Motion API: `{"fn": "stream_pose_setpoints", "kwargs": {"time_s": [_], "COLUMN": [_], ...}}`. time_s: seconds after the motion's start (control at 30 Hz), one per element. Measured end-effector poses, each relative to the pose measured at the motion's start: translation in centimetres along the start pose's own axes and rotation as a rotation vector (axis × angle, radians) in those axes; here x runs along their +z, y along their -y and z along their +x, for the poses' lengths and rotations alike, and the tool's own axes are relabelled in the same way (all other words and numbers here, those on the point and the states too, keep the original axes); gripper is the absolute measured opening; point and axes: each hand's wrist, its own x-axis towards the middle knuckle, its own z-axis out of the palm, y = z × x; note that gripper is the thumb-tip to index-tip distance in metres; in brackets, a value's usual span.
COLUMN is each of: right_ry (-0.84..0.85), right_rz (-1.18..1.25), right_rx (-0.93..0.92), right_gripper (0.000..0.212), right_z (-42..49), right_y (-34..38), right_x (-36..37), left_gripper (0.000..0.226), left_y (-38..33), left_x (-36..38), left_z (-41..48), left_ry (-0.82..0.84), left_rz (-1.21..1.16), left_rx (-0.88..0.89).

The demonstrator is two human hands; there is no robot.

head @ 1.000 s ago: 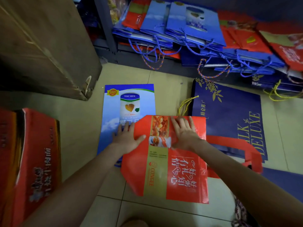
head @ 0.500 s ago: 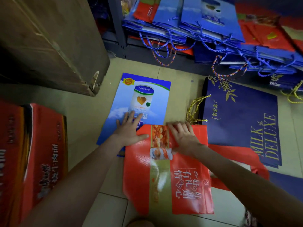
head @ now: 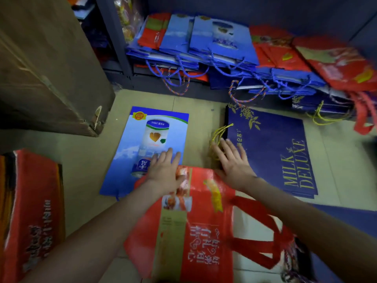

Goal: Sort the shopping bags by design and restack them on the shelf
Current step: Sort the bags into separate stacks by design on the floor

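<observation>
A red woven bag (head: 195,231) with white characters lies flat on the floor in front of me. My left hand (head: 165,170) hovers flat over its top left corner and the lower edge of a light blue bag (head: 130,160) printed with a milk tin. My right hand (head: 234,162), fingers spread and straight, is above the left edge of a dark blue "MILK DELUXE" bag (head: 273,148), near its yellow cord handle (head: 219,131). Neither hand holds anything. On the low shelf (head: 126,72) at the back lies a mixed heap of blue bags (head: 220,39) and red bags (head: 334,60).
A brown cardboard box (head: 51,68) stands at the left. A red printed carton (head: 32,217) sits at the near left. Red bag handles (head: 265,231) trail to the right over another dark blue bag (head: 346,219). Bare floor (head: 85,160) shows between carton and blue bag.
Both hands have lifted off the red bag's top edge and moved forward, the right one toward the dark blue bag. The red bag now lies flat, nearer to me.
</observation>
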Motion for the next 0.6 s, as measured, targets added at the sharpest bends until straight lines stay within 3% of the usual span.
{"fn": "stream_pose_setpoints", "kwargs": {"time_s": [0.17,0.37,0.6], "right_ry": [-0.152,-0.236,-0.053], "right_rz": [-0.064,-0.071,-0.142], "right_rx": [0.164,0.459,0.705], "right_gripper": [0.09,0.085,0.089], "right_z": [1.6,3.9,3.8], "right_y": [-7.6,-17.3,-27.7], "right_x": [-4.9,-9.3,-9.6], "left_gripper": [0.078,0.079,0.083], "left_y": [-5.5,-12.9,-18.4], "left_x": [-6.9,-12.6,-13.9], "left_z": [6.9,14.1,19.0], "left_ry": [-0.192,-0.366,-0.343], "left_rz": [-0.088,-0.147,-0.058], "left_rx": [-0.021,0.1,0.165]}}
